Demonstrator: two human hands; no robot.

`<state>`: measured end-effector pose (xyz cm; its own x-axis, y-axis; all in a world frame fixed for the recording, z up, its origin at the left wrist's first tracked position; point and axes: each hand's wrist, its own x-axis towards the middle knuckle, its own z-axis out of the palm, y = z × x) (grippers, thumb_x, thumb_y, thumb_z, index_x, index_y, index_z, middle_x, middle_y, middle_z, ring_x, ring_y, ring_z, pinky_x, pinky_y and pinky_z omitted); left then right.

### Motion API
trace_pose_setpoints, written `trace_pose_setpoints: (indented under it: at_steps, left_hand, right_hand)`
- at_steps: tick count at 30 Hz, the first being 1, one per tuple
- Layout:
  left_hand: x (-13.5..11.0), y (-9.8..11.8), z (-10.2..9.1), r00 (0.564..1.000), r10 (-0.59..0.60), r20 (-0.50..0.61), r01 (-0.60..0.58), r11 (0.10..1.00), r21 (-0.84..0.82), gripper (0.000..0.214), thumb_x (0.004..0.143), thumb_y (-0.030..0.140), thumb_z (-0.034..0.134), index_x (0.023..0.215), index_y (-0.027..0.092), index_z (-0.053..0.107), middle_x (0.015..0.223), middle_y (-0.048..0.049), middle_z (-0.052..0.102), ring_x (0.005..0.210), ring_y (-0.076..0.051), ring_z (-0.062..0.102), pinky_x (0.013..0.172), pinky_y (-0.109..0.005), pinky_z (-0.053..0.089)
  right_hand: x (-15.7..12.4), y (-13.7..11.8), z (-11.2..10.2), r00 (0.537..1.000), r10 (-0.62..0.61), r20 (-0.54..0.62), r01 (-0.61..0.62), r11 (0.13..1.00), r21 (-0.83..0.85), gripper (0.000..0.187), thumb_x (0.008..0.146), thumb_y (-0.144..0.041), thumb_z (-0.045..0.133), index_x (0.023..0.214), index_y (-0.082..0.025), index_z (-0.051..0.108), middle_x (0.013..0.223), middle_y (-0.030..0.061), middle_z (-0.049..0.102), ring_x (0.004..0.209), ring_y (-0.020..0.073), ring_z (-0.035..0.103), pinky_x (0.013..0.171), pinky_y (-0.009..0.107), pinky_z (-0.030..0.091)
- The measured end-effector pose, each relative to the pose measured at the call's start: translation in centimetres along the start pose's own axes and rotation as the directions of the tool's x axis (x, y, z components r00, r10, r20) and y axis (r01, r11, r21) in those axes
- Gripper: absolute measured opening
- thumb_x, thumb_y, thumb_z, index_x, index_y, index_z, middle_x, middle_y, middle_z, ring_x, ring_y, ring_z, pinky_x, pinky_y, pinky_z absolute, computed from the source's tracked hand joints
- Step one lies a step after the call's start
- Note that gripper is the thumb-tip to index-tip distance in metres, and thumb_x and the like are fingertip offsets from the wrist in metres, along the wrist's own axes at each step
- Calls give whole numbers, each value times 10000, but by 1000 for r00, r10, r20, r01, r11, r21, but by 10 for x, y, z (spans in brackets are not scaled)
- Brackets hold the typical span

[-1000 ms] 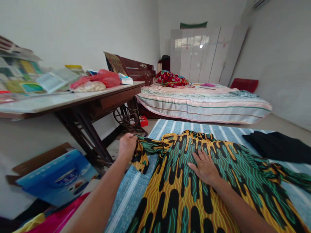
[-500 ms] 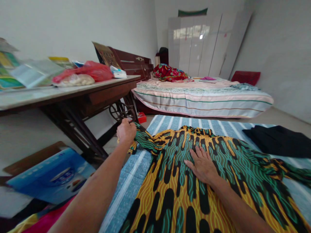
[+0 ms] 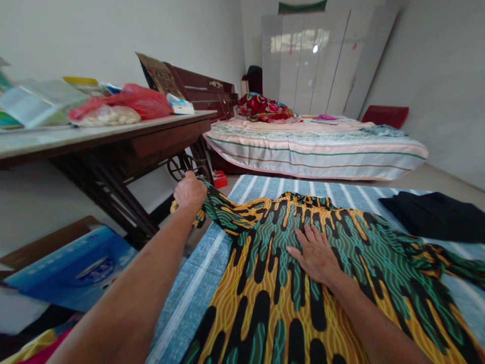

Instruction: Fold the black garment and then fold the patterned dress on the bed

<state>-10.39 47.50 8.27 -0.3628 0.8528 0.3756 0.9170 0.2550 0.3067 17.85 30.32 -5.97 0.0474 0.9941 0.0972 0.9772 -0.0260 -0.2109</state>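
Observation:
A patterned dress or blouse (image 3: 280, 298) in yellow, black and green lies spread out, its ruffled collar (image 3: 306, 200) pointing away from me. My left hand (image 3: 190, 194) is closed around the end of its left-side sleeve (image 3: 223, 207), pulling it taut and raised off the surface; a bit of cuff hangs below the fist. Flat on the upper chest of the garment rests my right hand (image 3: 314, 253), fingers a little apart. The other sleeve (image 3: 435, 258) stretches out to the right. Beneath everything is a blue and white striped cloth (image 3: 189, 293).
Folded black clothing (image 3: 435, 215) lies at the right on the striped cloth. A sewing-machine table (image 3: 151, 131) with bags on top stands at left, above a blue box (image 3: 76, 268). A bed (image 3: 322, 154) and wardrobe (image 3: 303, 65) are farther back.
My left hand has moved left and slightly away, drawing the sleeve out straighter and tighter. My right hand stays in place on the garment. The view has shifted slightly.

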Motion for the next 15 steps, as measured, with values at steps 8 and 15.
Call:
trace_pose_setpoints:
  at_steps: [8,15]
  left_hand:
    - [-19,15,19,931,285,229,-324,934,152,388,812,184,409,1166,103,548,1115,-213,618,1028,-327,602,826,-418,476]
    - [-46,59,64,734,485,475,-565,825,29,505,760,428,542,1203,186,580,1204,-110,619,1088,-228,581,895,-266,443]
  right_hand:
    - [1,-1,2,1000,6,0,-6,1000,-24,780,861,-682,221,1392,-137,391,1465,189,300,1374,344,181,1079,498,178]
    - [2,0,2,1000,-2,-12,2,1000,2,764,864,-671,248,1381,-132,408,1463,187,305,1374,345,182,1083,510,163]
